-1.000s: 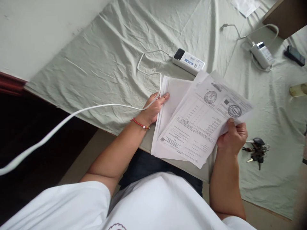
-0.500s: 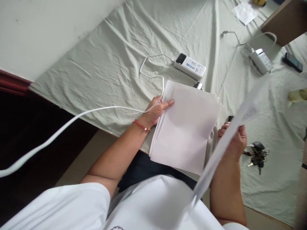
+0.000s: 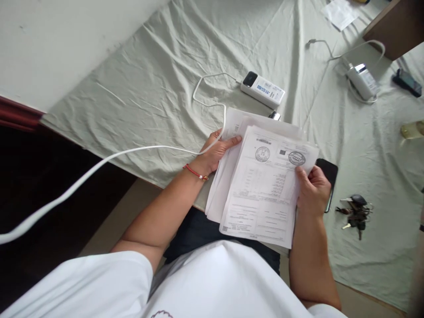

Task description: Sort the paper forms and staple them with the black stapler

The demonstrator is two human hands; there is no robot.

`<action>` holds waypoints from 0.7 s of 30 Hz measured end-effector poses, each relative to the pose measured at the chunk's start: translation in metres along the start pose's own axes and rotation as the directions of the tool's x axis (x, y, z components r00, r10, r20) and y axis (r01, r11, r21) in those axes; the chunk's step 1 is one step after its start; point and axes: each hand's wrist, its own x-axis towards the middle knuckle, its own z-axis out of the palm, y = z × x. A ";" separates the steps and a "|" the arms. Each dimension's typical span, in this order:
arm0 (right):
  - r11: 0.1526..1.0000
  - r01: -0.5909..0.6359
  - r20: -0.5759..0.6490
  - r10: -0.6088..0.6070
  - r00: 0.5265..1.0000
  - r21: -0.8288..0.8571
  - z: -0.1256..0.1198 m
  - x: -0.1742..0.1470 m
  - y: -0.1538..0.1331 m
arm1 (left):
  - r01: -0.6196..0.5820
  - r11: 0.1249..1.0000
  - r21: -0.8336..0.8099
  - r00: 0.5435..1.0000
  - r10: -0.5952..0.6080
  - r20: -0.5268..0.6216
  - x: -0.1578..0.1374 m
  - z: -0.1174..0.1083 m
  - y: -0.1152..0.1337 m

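A pale green cloth [image 3: 172, 84] spread over most of the frame, full of soft wrinkles. A plain white wall [image 3: 66, 44] filled the upper left corner, and a dark red strip [image 3: 16, 115] ran along the left edge.

The papers were thin, flat and white. The printed sheet [image 3: 261, 190] was on top, just right of the middle, with small gray words and two dark stamps [image 3: 263, 154]. Under it was a stack of sheets [image 3: 225, 187], too tightly overlapped to count.

The left hand [image 3: 217, 152] held the stack's left edge, its thumb on top and its other fingers mostly hidden. The right hand [image 3: 313, 187] pinched the right edge of the printed sheet, thumb on top and the other fingers curled. One red string bracelet [image 3: 195, 172] went around the left arm. A smooth white cord [image 3: 149, 147] came from the left edge and crossed the left hand.

There were two white blocks [image 3: 263, 89], one above the papers and one at the upper right. One black phone [image 3: 331, 172] lay partly behind the right hand, and one bunch of keys [image 3: 357, 212] lay near it. One brown box [image 3: 394, 28] stood in the upper right corner.
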 end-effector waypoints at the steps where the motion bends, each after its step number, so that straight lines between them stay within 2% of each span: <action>1: 1.000 -0.026 0.004 0.026 1.000 0.015 0.001 -0.001 0.000 | -0.011 1.000 0.003 1.000 0.011 0.000 0.001 -0.001 -0.001; 3: 0.999 -0.039 0.008 0.039 0.999 0.026 0.003 -0.001 0.001 | -0.035 0.999 0.009 0.999 0.035 -0.001 0.003 -0.002 -0.002; 6: 0.998 0.013 -0.016 -0.012 1.000 0.058 0.004 0.000 0.002 | -0.055 0.998 0.011 0.998 0.055 0.000 0.007 -0.006 -0.005; 10: 0.982 0.148 -0.136 -0.132 0.982 0.115 0.008 0.001 -0.001 | -0.060 0.998 -0.019 0.997 0.061 0.051 0.009 -0.007 -0.006; 13: 0.962 0.199 -0.201 -0.161 0.966 0.186 0.011 0.001 -0.005 | -0.067 0.997 -0.038 0.995 0.069 0.069 0.008 -0.005 -0.005; 16: 0.925 0.159 -0.201 -0.093 0.975 0.345 0.011 0.003 -0.008 | -0.063 0.997 -0.036 0.996 0.065 0.060 0.007 -0.004 -0.005; 21: 0.818 -0.017 -0.047 0.054 0.997 0.574 0.006 0.005 -0.017 | -0.053 0.998 -0.026 0.997 0.055 0.063 0.009 -0.006 -0.006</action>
